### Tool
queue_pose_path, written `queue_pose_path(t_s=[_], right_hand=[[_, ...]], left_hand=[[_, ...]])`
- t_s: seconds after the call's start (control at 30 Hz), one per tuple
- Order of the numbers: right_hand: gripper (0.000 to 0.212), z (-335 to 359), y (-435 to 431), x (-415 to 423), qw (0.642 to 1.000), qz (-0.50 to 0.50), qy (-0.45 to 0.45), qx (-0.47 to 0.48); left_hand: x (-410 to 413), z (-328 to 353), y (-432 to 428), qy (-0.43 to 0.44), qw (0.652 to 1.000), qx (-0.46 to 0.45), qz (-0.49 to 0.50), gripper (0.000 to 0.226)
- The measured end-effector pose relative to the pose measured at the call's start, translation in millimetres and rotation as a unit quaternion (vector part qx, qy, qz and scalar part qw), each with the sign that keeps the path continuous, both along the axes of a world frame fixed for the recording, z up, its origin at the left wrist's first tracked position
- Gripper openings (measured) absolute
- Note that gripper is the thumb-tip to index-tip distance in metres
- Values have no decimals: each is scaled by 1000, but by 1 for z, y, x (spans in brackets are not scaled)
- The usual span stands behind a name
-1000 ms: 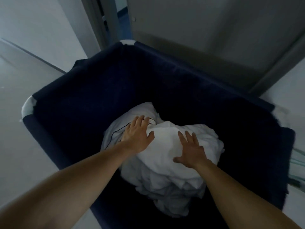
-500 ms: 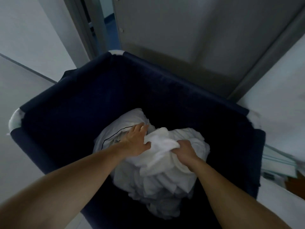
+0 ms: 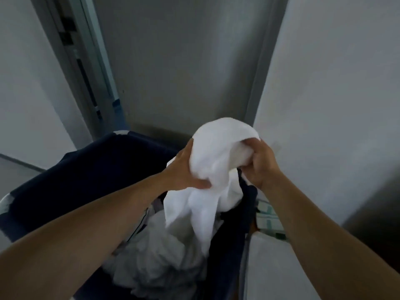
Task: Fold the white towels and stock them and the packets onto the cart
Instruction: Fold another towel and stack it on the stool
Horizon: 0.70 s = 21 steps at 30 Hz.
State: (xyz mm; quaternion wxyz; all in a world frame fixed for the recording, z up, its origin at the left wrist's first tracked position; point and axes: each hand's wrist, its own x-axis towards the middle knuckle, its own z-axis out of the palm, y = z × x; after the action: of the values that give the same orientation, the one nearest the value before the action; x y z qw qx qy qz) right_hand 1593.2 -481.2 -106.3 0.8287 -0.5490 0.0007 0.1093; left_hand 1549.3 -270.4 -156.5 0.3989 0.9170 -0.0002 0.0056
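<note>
White towel point(image 3: 216, 161), bunched and crumpled, up in the air over the open top of a navy fabric hamper point(image 3: 86, 180). Hangs in loose folds, the longest tail pointing down into the hamper's inside. Held from both sides. Left hand point(image 3: 184, 169) clamped on the left flank of the bundle, thumb pressed into the cloth from below, fingers hidden behind the folds. Right hand point(image 3: 259, 163) curled tight round a gathered wad at the upper right edge, back of the hand toward the camera. Both forearms bare, stretched forward across the near rim. Below, at the bottom of the hamper, a heap of white linen point(image 3: 155, 256), rumpled, one piece edged with a thin dark line. Just beside the hamper's right wall, green-and-white patterned items point(image 3: 268, 219), too blurred to identify, and nearer the camera a flat white surface point(image 3: 270, 267). Beyond the hamper's far rim, a grey door point(image 3: 184, 61), close behind it, with a darker frame point(image 3: 82, 72) at the left and pale wall point(image 3: 335, 105) at the right.
</note>
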Motion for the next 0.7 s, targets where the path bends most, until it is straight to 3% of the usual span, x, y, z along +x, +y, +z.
queue_pose_path(t_s=[0.17,0.4,0.53,0.6,0.7], right_hand=[[38,87,-74,-27,991,-18,-74,112],[39,165,-170,-65,967,-63,-193,153],[48,182,-216,-85,945,-126,-301,24],[70,174,-239,-94,917,-181,-335,-122],[99,146,-271,-103,850,-229,-286,-379]], left_hand=[[12,87,-92,-145,985,-77,58,99],[19,188,-212,-242,954,-166,55,53],[15,217,-270,-242,937,-249,39,45],[13,222,-291,-235,932,-273,37,43],[14,223,-312,-193,926,-318,62,28]])
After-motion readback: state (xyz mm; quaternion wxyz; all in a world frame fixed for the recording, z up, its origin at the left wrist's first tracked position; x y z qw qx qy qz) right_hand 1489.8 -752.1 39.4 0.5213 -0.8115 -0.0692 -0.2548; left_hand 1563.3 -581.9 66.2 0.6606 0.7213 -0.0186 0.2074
